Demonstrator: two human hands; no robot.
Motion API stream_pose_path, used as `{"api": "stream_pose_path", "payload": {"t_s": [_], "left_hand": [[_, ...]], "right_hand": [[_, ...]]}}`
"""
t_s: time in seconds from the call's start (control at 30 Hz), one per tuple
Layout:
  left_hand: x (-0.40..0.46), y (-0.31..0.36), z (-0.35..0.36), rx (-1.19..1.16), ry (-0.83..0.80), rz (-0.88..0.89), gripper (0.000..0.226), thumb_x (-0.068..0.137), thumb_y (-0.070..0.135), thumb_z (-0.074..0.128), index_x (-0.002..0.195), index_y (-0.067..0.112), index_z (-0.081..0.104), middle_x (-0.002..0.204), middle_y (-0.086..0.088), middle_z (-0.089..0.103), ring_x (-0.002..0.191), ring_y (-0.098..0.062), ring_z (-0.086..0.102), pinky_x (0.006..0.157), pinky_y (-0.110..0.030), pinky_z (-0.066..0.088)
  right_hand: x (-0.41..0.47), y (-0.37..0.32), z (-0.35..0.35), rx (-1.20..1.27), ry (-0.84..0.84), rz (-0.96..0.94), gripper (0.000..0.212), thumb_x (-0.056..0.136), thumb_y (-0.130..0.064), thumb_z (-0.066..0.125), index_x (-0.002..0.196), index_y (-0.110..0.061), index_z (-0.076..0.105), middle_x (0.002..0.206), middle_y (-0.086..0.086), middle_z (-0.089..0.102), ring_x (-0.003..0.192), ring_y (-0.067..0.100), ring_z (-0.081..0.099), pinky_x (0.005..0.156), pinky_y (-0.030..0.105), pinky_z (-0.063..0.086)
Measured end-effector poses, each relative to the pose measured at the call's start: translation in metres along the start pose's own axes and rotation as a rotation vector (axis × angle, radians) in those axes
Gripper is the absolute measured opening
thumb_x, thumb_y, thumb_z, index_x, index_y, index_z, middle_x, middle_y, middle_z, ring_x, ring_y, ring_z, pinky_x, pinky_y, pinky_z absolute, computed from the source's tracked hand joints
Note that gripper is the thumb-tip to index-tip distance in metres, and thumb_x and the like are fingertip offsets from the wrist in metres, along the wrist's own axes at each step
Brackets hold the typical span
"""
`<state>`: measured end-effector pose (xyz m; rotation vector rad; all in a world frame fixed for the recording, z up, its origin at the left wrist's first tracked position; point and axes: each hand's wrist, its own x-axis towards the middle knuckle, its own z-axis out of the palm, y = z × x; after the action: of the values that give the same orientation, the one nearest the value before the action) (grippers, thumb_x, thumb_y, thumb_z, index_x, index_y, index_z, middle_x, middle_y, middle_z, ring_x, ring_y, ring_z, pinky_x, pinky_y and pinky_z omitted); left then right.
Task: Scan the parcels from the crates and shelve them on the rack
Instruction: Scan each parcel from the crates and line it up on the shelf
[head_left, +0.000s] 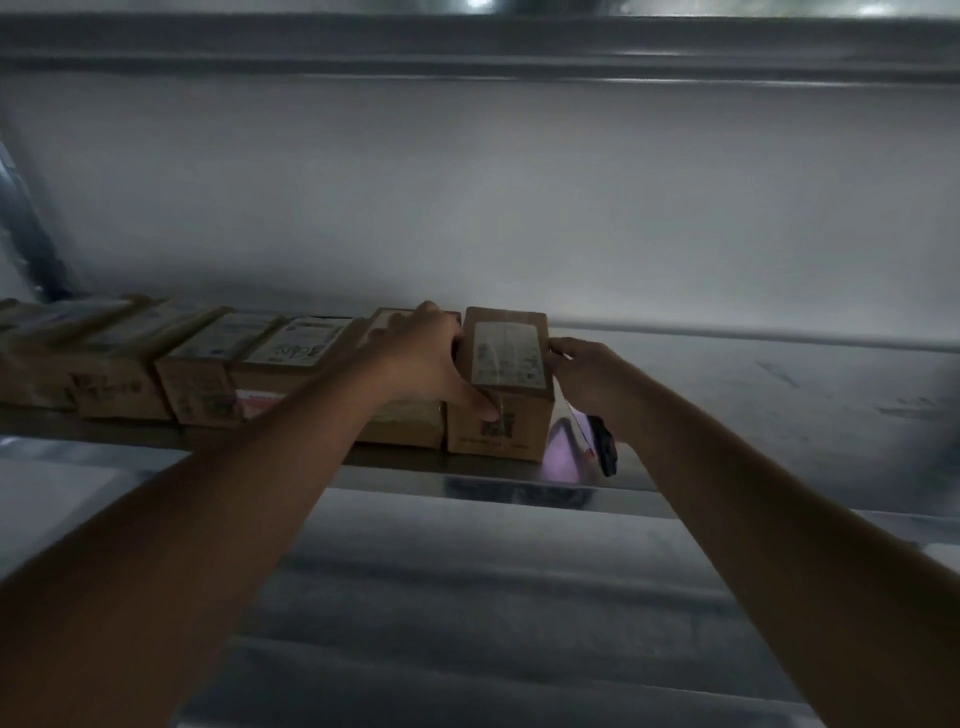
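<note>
Cardboard parcels (202, 374) stand in a row along a metal rack shelf (753, 395), running from nine o'clock toward the centre of the dim frame, each with a pale printed label on top. At the row's right end, just past centre, sits the last box (506, 384), upright, its label facing up and a barcode on its near face. It rests on the shelf, touching the neighbouring parcel at its nine o'clock. The person's left hand (431, 358) grips this box from its left side, fingers curled over the top edge and thumb pressed to the near face beside the barcode. At the box's three o'clock, the right hand (587, 374) has its fingertips against the box's right side; the fingers are bent, though how firmly they hold cannot be told. Below that wrist a dark handheld device (605, 447) hangs, throwing a purple glow on the shelf edge.
</note>
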<state>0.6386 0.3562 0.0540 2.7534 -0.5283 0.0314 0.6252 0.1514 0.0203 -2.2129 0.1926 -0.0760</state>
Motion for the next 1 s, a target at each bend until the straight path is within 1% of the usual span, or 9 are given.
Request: {"api": "stream_pose_path", "payload": {"t_s": [0.07,0.17,0.27,0.4,0.5,0.6,0.67,0.8,1.0], "left_hand": [[0.000,0.003,-0.001,0.082,-0.017,0.023,0.085,0.055,0.073,0.093,0.124,0.029,0.068,0.124,0.004,0.057,0.106,-0.016,0.058,0.069,-0.032,0.040],[0.000,0.007,-0.005,0.197,-0.095,0.043,0.103,0.064,0.078,0.086,0.152,0.034,0.053,0.144,-0.003,0.043,0.132,-0.029,0.048,0.095,-0.043,0.041],[0.004,0.011,-0.007,0.252,-0.144,0.032,0.107,0.066,0.080,0.083,0.156,0.033,0.049,0.149,-0.006,0.038,0.136,-0.034,0.047,0.102,-0.046,0.041],[0.007,0.013,-0.006,0.256,-0.217,0.017,0.114,0.065,0.095,0.067,0.157,0.029,0.046,0.159,-0.008,0.031,0.145,-0.041,0.038,0.117,-0.060,0.037],[0.010,0.021,0.001,0.226,-0.168,0.054,0.097,0.087,0.091,0.043,0.160,0.028,0.041,0.166,-0.011,0.029,0.150,-0.045,0.033,0.118,-0.064,0.032],[0.011,0.035,0.016,0.236,-0.037,0.252,0.064,0.105,0.065,0.041,0.154,0.024,0.046,0.159,-0.013,0.041,0.144,-0.039,0.040,0.118,-0.059,0.032],[0.008,0.051,0.027,0.190,0.014,0.373,0.059,0.109,0.055,0.041,0.156,0.020,0.045,0.158,-0.010,0.045,0.140,-0.033,0.045,0.119,-0.055,0.033],[-0.010,0.097,0.043,0.131,-0.024,0.522,0.062,0.111,0.052,0.039,0.163,0.018,0.038,0.168,-0.008,0.037,0.151,-0.030,0.039,0.123,-0.049,0.034],[-0.033,0.186,0.070,0.131,-0.067,0.642,0.058,0.110,0.053,0.039,0.154,0.016,0.048,0.164,-0.007,0.043,0.145,-0.031,0.047,0.117,-0.050,0.041]], "right_hand": [[-0.003,-0.001,0.001,-0.003,0.007,0.018,0.035,0.113,-0.022,0.046,0.142,-0.015,0.065,0.136,0.011,0.067,0.099,0.018,0.064,0.080,0.028,0.050],[-0.005,-0.003,0.003,-0.026,0.020,0.027,0.039,0.115,-0.024,0.041,0.148,-0.019,0.061,0.139,0.009,0.065,0.087,0.011,0.054,0.061,0.016,0.037],[-0.006,-0.007,0.005,-0.041,0.076,0.050,0.040,0.114,-0.025,0.043,0.152,-0.020,0.056,0.144,0.009,0.062,0.093,0.014,0.053,0.058,0.017,0.034],[-0.020,-0.003,0.005,-0.040,0.211,0.069,0.049,0.114,-0.030,0.042,0.163,-0.031,0.039,0.153,0.008,0.055,0.070,0.011,0.055,0.044,0.018,0.039],[-0.045,0.001,-0.003,-0.157,0.312,0.055,0.050,0.114,-0.034,0.037,0.164,-0.036,0.035,0.157,0.007,0.053,0.095,0.021,0.067,0.066,0.024,0.045],[-0.072,0.008,-0.014,-0.247,0.382,0.067,0.050,0.113,-0.034,0.036,0.162,-0.034,0.039,0.151,0.010,0.059,0.106,0.030,0.066,0.083,0.036,0.052],[-0.092,0.016,-0.023,-0.309,0.412,0.083,0.048,0.112,-0.033,0.037,0.160,-0.035,0.043,0.146,0.011,0.063,0.111,0.034,0.064,0.093,0.040,0.051],[-0.132,0.037,-0.049,-0.395,0.476,0.144,0.046,0.112,-0.034,0.038,0.158,-0.037,0.046,0.146,0.008,0.063,0.118,0.036,0.063,0.101,0.042,0.049],[-0.203,0.079,-0.106,-0.443,0.576,0.231,0.043,0.112,-0.033,0.039,0.153,-0.037,0.051,0.144,0.009,0.065,0.118,0.037,0.063,0.104,0.049,0.049]]}}
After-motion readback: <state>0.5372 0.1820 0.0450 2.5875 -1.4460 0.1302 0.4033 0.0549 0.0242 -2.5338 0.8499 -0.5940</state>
